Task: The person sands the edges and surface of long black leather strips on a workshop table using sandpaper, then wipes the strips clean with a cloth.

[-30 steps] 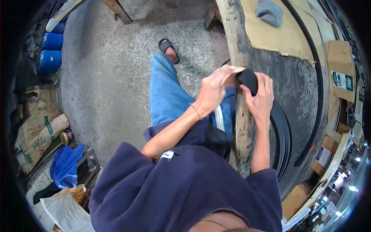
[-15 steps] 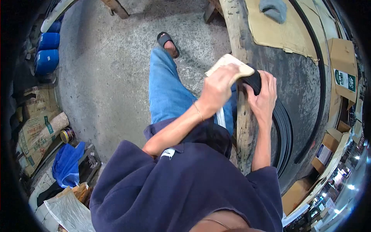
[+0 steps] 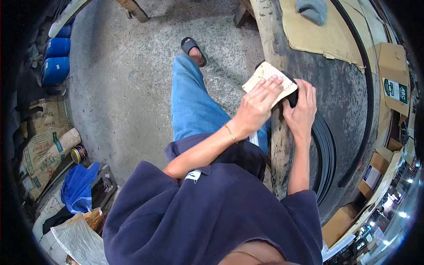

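Note:
My left hand, with a thin bracelet at its wrist, lies over a pale cream pad; its fingers press on the pad's face and its thumb is hidden. Under the pad's right side is a dark end of a bundle of black strips. Fingers and thumb of my right hand curl round this bundle end, just right of the pad. The strips curve down over the dark tabletop. Both hands are above the worn wooden edge of the table, close together.
Cardboard with a grey cloth lies at the table's far end. A long black strip curves along the right. Boxes stand beyond it. Blue rolls, sacks and a blue cloth are at left.
The cream pad has tilted flatter, its face now turned up, and covers more of the dark bundle end. My left hand has moved slightly right with it; my right hand stays in place.

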The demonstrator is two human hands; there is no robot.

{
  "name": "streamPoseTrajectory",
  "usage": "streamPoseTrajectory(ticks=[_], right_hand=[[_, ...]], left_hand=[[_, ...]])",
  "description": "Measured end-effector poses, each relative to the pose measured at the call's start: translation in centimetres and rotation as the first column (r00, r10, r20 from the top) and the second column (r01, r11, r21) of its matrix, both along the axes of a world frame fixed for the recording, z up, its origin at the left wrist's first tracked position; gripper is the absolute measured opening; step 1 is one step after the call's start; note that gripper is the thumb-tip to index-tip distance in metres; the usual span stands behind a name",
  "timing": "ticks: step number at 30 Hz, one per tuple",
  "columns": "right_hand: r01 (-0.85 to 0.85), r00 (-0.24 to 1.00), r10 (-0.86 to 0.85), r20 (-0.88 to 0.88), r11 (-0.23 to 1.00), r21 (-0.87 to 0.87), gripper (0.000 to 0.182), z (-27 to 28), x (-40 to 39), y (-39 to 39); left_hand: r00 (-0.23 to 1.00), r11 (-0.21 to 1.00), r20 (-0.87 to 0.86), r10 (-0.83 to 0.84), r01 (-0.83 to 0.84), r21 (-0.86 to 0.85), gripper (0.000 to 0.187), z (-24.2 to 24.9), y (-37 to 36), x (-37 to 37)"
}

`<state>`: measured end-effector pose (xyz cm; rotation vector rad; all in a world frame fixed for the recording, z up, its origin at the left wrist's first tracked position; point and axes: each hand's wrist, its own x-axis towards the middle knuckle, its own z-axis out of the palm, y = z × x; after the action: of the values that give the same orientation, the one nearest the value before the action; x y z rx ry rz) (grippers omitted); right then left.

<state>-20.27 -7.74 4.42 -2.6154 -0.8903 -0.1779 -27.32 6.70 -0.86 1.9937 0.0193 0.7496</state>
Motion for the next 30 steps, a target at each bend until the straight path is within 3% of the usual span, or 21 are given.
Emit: streamPoseTrajectory(ticks=[7, 9, 11, 13, 15, 17, 18, 19, 22, 25, 27, 30], right_hand=[[-0.002, 1.000, 0.002, 0.005, 1.000, -0.025, 0.054, -0.2, -0.8, -0.6], [0.003, 1.000, -0.003, 0.030, 1.000, -0.004, 0.054, -0.3, -0.4, -0.2], [0.012, 1.000, -0.012, 0.011, 1.000, 0.002, 0.054, -0.1, -0.7, -0.1], [-0.015, 0.999, 0.016, 0.035, 1.000, -0.008, 0.054, -0.1, -0.4, -0.3], [-0.010, 1.000, 0.010, 0.018, 1.000, -0.003, 0.055, -0.1, -0.4, -0.2], [-0.005, 0.999, 0.005, 0.033, 1.000, 0.005, 0.055, -0.4, -0.4, -0.3], [-0.003, 0.999, 0.002, 0.037, 1.000, 0.012, 0.055, -0.4, -0.6, -0.3], [-0.009, 0.999, 0.009, 0.039, 1.000, 0.004, 0.056, -0.2, -0.7, -0.3], [-0.006, 1.000, 0.006, 0.027, 1.000, -0.007, 0.057, 0.1, -0.6, -0.2], [-0.002, 0.999, 0.003, 0.036, 1.000, -0.018, 0.060, -0.4, -0.4, -0.7], [-0.002, 1.000, 0.002, 0.015, 1.000, -0.027, 0.060, -0.5, -0.5, -0.7], [0.005, 1.000, -0.005, 0.013, 1.000, -0.009, 0.060, -0.1, -0.7, -0.5]], left_hand=[[1.000, 1.000, -0.027, -0.007, 0.007, -0.007, 0.048, 0.3, -1.6, -0.3], [0.994, 0.971, -0.103, -0.029, 0.004, -0.239, 0.050, 0.3, -1.2, 1.1], [0.986, 0.957, -0.154, -0.061, 0.014, -0.291, 0.052, 0.8, -1.5, 1.2], [0.992, 0.999, -0.117, 0.043, -0.040, 0.029, 0.047, 1.8, -1.8, 0.7], [0.995, 0.999, -0.098, -0.011, 0.015, 0.038, 0.041, 1.4, -1.0, 0.9], [0.934, 0.960, -0.336, -0.117, 0.020, -0.278, 0.039, 1.9, -1.0, 1.2], [0.915, 0.942, -0.378, -0.140, 0.006, -0.334, 0.041, 2.7, -1.3, 0.8], [0.917, 0.945, -0.374, -0.137, 0.007, -0.328, 0.041, 2.3, -1.4, 0.5], [0.986, 0.999, -0.162, -0.034, 0.036, 0.007, 0.042, 1.7, -1.2, 0.4], [0.983, 0.993, -0.167, -0.074, 0.088, 0.077, 0.043, 1.7, -1.7, 1.6], [0.973, 0.996, -0.216, -0.084, 0.084, -0.008, 0.040, 2.2, -1.8, 2.2], [0.936, 0.914, -0.340, -0.095, -0.053, -0.402, 0.036, 3.3, -2.0, 3.0]])
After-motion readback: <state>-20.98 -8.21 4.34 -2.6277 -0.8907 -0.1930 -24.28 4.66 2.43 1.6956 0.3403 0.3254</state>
